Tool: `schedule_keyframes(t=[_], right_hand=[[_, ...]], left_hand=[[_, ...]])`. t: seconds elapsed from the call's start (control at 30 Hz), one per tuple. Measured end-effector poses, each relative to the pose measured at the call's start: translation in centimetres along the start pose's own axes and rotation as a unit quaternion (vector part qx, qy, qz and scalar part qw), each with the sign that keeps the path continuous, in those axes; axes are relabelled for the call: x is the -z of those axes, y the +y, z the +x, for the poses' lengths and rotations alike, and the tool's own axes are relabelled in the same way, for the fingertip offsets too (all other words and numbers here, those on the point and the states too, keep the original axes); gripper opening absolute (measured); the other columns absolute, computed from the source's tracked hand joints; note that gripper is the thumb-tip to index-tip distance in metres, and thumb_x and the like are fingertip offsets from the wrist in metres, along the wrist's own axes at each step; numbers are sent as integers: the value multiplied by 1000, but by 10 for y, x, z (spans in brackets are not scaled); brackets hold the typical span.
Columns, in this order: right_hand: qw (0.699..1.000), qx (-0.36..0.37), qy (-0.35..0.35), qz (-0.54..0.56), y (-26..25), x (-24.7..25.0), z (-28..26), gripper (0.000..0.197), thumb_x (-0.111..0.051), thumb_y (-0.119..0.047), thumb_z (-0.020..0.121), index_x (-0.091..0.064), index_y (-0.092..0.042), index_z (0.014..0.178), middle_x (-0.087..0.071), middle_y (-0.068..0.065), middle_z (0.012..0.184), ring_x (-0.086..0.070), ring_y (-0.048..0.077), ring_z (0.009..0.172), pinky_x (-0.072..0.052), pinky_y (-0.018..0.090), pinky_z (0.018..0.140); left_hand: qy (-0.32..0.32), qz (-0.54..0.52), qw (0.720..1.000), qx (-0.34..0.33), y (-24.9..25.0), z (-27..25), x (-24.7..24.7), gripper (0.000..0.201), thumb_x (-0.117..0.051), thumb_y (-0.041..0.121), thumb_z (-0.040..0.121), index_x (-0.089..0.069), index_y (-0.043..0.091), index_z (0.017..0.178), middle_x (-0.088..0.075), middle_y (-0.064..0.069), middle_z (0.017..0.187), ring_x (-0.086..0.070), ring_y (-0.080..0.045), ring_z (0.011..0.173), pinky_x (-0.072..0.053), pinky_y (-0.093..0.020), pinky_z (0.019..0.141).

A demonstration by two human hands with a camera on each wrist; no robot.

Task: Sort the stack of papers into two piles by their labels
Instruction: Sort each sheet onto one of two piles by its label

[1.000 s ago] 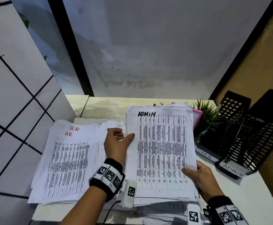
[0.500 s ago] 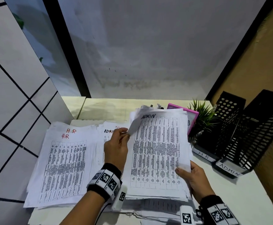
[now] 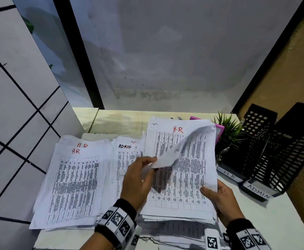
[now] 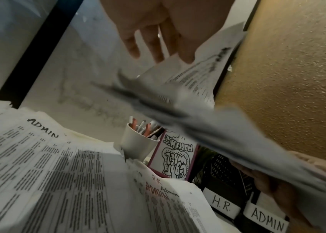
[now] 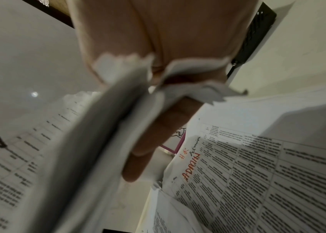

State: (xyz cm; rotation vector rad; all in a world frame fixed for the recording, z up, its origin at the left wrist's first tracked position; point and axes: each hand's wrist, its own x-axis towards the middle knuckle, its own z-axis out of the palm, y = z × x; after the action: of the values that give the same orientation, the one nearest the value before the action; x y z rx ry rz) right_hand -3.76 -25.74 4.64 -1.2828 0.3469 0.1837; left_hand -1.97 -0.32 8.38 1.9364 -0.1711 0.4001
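Papers in a thick stack [image 3: 181, 177] are held raised over the right part of the white bench [image 3: 281, 222], their top page printed with a table and marked "H.R" in red. The right hand [image 3: 223, 201] grips the stack at its near right corner, thumb on top of the page and fingers [image 5: 146, 151] curled underneath. One loose sheet [image 3: 180, 148] is peeled up and across from the top of the stack, bent into a curl, its near corner pinched by the left hand [image 3: 138, 179] between thumb and fingers; in the left wrist view the other fingers [image 4: 150, 42] stretch out straight above the sheet, which carries black handwriting, too blurred to read.

Left of the held stack, flat on the bench, lies a pile [image 3: 127, 163] headed "ADMIN" in black, partly covered by the left hand. Farther left lies a pile [image 3: 73, 181] headed "H.R" twice in red, reaching the bench's left edge. More papers [image 3: 180, 231] sit under the held stack near the front edge.

Behind the stack stand a white cup of pens [image 4: 140, 143], a pink-framed card [image 4: 176, 159] with cartoon lettering, and a small green plant [image 3: 228, 130]. At the right, two black mesh file holders stand side by side, one tagged "H.R" [image 3: 256, 139] and one tagged "ADMIN" [image 3: 292, 156].
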Motion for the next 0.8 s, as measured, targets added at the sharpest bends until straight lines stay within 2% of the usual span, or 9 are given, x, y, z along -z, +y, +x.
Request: schedule_keyframes(t=[0.07,0.13,0.2,0.3,0.37,0.47,0.63,0.73,0.8], right_hand=[[1000,0,7,-2,0,0,0,51,-75,-8,57,-65,5,105,-74,22,98,-72,29,78,-60,35,68],[1000,2,14,-3,1,1,0,54,-76,-9,55,-65,4,106,-73,24,101,-72,32,81,-60,37,72],[1000,3,21,5,3,2,1,57,-76,-9,55,-64,3,109,-73,23,102,-71,33,83,-60,38,72],[999,13,40,8,0,8,-1,43,-71,1,66,-64,2,108,-75,18,96,-73,29,79,-61,35,68],[998,10,62,7,-3,16,-3,29,-65,10,76,-64,0,103,-76,14,87,-73,23,70,-60,31,59],[996,2,89,21,-6,31,-6,26,-60,12,82,-65,-7,98,-77,10,82,-72,21,65,-59,30,55],[994,8,110,22,-8,45,-10,54,-76,-8,56,-65,-5,109,-76,11,95,-73,22,76,-60,35,68],[994,16,106,35,-14,44,-14,40,-69,-1,67,-64,-7,106,-76,9,93,-73,20,75,-61,32,66],[994,22,97,37,-17,42,-16,43,-71,-2,63,-64,-8,105,-77,9,89,-73,21,73,-60,31,60]], left_hand=[[49,-42,994,93,0,3,0,32,-71,9,84,-48,31,90,-67,5,89,-64,0,83,-49,-12,66],[102,-97,977,160,-5,10,3,37,-73,6,81,-43,28,82,-68,-1,82,-65,-8,75,-50,-17,65],[127,-123,967,182,-12,18,12,40,-72,1,80,-42,27,72,-70,-4,80,-65,-15,76,-52,-26,70],[174,-75,964,184,-26,35,39,40,-65,-7,81,-56,29,64,-68,-8,76,-62,-20,77,-48,-27,71],[178,18,965,194,-39,43,62,28,-62,-4,84,-70,23,78,-70,-4,82,-63,-22,81,-45,-26,71],[116,121,963,212,-62,44,86,21,-55,3,91,-71,16,94,-69,2,97,-61,-16,89,-45,-26,78],[-37,171,966,189,-102,42,89,28,-56,-4,85,-66,17,102,-67,-3,106,-60,-19,94,-44,-26,80],[-114,196,952,204,-119,41,72,37,-50,-11,85,-66,13,109,-64,-6,116,-58,-18,102,-41,-23,87],[-167,215,932,240,-128,41,60,41,-47,-11,87,-63,12,118,-60,-8,127,-57,-22,111,-41,-24,90]])
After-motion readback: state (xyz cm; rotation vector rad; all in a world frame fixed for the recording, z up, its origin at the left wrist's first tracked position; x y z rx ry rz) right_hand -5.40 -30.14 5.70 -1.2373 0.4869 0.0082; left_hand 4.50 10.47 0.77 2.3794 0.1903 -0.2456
